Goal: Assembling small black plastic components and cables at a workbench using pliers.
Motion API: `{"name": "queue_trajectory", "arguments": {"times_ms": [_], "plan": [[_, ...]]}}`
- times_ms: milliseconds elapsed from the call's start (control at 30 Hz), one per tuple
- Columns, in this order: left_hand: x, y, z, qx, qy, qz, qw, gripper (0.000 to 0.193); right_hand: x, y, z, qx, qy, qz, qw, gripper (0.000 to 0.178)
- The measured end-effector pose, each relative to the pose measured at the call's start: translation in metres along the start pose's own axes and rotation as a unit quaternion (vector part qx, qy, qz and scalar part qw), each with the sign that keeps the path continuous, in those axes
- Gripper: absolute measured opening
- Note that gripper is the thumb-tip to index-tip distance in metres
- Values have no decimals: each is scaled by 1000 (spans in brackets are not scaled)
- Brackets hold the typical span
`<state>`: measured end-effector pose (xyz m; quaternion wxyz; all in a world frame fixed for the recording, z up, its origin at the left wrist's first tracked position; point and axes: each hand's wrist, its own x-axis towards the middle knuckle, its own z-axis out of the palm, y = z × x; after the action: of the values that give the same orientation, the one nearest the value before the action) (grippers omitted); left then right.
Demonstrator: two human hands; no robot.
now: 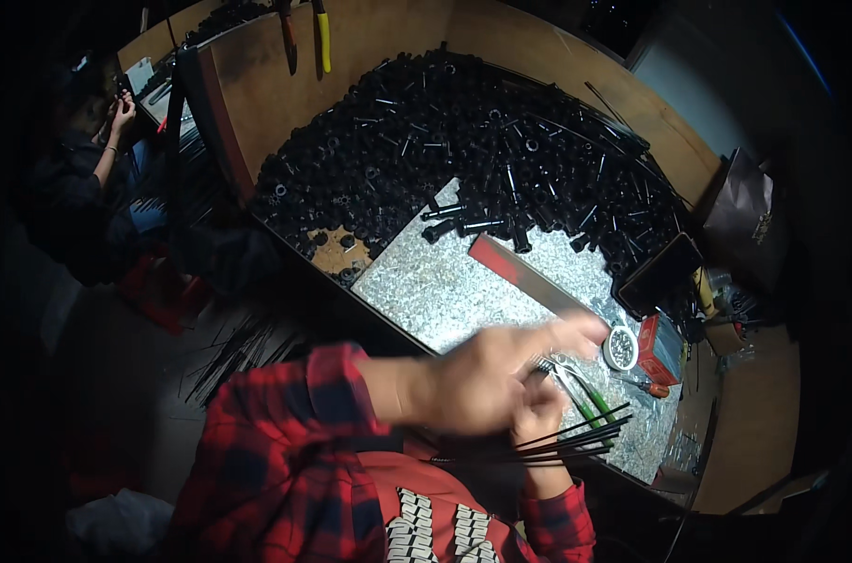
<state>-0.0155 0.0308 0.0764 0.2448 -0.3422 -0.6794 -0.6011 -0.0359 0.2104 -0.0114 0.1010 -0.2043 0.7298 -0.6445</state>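
Note:
My left hand (477, 380) is smeared by motion. It reaches rightward across the bench, its fingers near a small white round dish (620, 347) of small shiny metal pieces; whether it holds anything is not visible. My right hand (537, 413) sits just below it, partly covered by it, with fingers closed around several thin black rods (581, 441). The rods fan out to the right and cross the wrist. Close beyond the right hand, green-handled pliers (587, 399) lie on the bench, their head partly hidden by my hands.
A large heap of black cylindrical parts (426, 131) fills the back of the speckled bench top (416, 272). A red-ended flat bar (520, 272), a red box (660, 349) and an orange-handled screwdriver (653, 387) lie nearer. Wooden boards (369, 56) wall the bench. Another person's hand (122, 113) works at far left.

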Motion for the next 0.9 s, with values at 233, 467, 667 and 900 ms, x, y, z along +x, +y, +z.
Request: {"name": "queue_trajectory", "arguments": {"times_ms": [233,467,667,900], "plan": [[-1,-147,-142,567,-17,-100,817,25,3,-19,2,20,-4,50,999,18],[5,-169,-156,615,-153,-160,757,16,-9,3,-1,41,-6,23,999,16],[11,-172,-149,513,62,-226,826,12,-11,3,-3,20,9,6,1000,18],[13,-103,-45,-40,198,-230,952,21,-3,-6,-2,46,-3,47,998,15]]}}
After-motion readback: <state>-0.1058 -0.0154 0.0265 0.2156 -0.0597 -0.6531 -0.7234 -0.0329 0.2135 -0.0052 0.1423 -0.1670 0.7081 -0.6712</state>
